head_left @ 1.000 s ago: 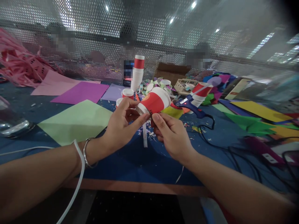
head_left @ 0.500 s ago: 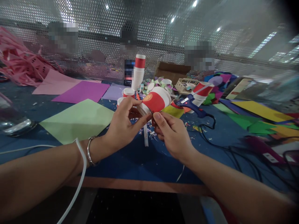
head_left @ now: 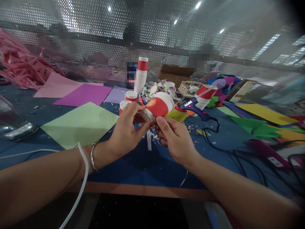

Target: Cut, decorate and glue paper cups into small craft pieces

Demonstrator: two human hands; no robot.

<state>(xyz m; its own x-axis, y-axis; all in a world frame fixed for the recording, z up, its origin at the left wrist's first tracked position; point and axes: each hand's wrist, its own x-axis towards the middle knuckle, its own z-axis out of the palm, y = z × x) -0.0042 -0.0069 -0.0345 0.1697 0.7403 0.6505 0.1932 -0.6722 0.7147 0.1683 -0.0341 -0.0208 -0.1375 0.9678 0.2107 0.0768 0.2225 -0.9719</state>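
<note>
the left hand (head_left: 124,133) and right hand (head_left: 175,141) meet above the worktop (head_left: 133,165), fingers of both pinched on the base of a red cup (head_left: 159,106) that tilts up and away from the fingertips. a white strip (head_left: 149,141) hangs just below them. beyond the right fingers lies a glue gun (head_left: 194,107); left of the left fingers, green paper (head_left: 81,124).

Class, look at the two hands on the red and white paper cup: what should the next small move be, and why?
Probably press the white strip firmly against the cup's base. The left hand and right hand both pinch the tilted paper cup at its bottom, where the strip hangs down, seemingly not yet fixed. The glue gun lies nearby on the table.
</note>
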